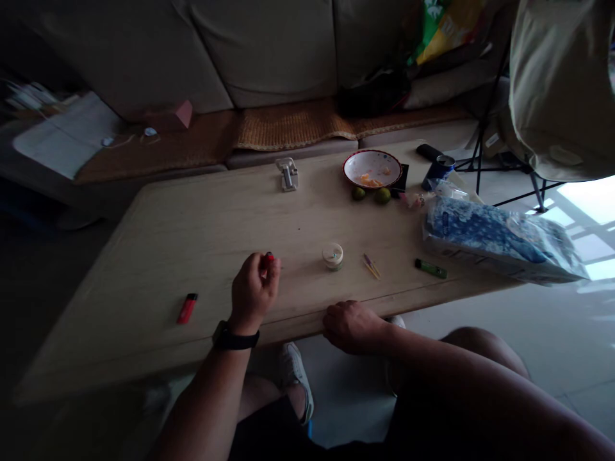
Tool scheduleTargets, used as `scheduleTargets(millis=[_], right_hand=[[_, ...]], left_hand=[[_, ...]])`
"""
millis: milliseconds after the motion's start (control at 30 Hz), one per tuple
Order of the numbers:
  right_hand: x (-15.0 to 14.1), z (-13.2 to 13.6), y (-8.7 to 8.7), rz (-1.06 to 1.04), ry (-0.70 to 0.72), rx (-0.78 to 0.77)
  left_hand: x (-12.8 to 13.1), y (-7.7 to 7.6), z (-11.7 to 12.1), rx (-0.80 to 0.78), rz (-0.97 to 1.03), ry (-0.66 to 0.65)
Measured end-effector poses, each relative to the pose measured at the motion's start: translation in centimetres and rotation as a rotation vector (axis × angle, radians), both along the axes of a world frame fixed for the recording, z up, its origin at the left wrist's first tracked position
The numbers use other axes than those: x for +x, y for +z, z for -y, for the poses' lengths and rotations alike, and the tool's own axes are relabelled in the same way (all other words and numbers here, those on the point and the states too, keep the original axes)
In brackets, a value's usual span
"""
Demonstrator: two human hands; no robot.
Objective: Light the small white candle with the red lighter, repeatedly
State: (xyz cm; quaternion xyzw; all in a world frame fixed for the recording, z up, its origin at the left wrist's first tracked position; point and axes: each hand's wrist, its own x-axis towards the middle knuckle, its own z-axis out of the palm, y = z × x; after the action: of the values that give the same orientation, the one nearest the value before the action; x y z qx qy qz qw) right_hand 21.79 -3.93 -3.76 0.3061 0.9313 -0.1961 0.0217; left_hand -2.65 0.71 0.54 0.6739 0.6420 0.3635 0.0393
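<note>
1. Toward the near left corner of the desk (216,218), a red lighter (187,308) lies loose. Drawing my left forearm back low could sweep it over the near edge.
2. The small red item (268,259) in my left hand (254,288), probably a lighter too, is mostly covered. A slackened grip could drop it; if it is a lighter, a stray press of the thumb could bring a flame close to my fingers.
3. The small round jar (332,256) stands upright near the middle of the desk, closer to the near edge than the far one. A sideways knock from my left knuckles might tip or roll it.
4. The thin sticks (371,267), just right of the jar, look light enough to scatter if my right hand (354,325) brushed across them.
5. Farther right, near the near edge, lies a green lighter (431,268). The blue packet (500,240) beside it seems to reach past the right edge; a bump there could slide it off.
6. My left hand is clamped on the red item, fingers wrapped round, its red top showing by the thumb. I cannot tell whether the hand touches the desk.
7. My right hand rests at the near edge, fingers curled together, knuckles up. Its palm is hidden, and I see nothing held.
</note>
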Motion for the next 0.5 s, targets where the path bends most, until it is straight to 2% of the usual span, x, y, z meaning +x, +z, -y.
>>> scheduleTargets(millis=[333, 500], right_hand=[[0.0, -0.1, 0.1, 0.017, 0.0, -0.002], [-0.1, 0.0, 0.0, 0.008, -0.011, 0.024]], left_hand=[[2.3, 0.4, -0.2, -0.009, -0.086, -0.08], [4.0, 0.1, -0.7, -0.002, -0.225, -0.116]])
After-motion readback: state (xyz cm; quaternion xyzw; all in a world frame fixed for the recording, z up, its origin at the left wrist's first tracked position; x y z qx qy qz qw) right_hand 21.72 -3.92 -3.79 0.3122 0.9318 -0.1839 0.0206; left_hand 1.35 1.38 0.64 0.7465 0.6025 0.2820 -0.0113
